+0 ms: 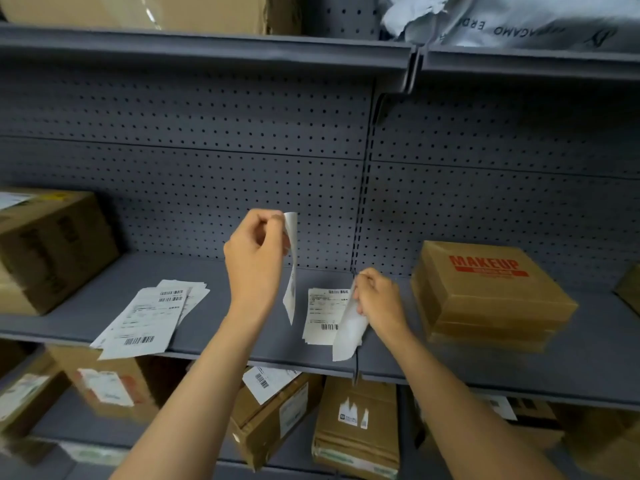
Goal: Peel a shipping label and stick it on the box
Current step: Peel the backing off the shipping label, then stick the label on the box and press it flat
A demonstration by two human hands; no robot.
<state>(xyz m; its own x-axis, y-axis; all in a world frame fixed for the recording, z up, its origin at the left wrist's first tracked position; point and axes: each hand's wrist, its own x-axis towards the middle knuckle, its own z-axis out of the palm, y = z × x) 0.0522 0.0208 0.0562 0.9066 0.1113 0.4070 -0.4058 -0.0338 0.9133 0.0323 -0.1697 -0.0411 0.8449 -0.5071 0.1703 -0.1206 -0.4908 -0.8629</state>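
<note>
Left hand [255, 251] pinches label [292, 271] hanging at 12 o'clock. Right hand [379, 299] pinches blank backing sheet [349, 332]. Box [491, 292] on shelf [588, 358], 3 o'clock.

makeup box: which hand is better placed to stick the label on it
Probably the left hand: it holds the peeled label. The right hand is nearer the MAKEUP box but holds what looks like backing paper.

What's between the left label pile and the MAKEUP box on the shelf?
Head view: a small label stack lies flat on the shelf there, with both hands above it.
</note>
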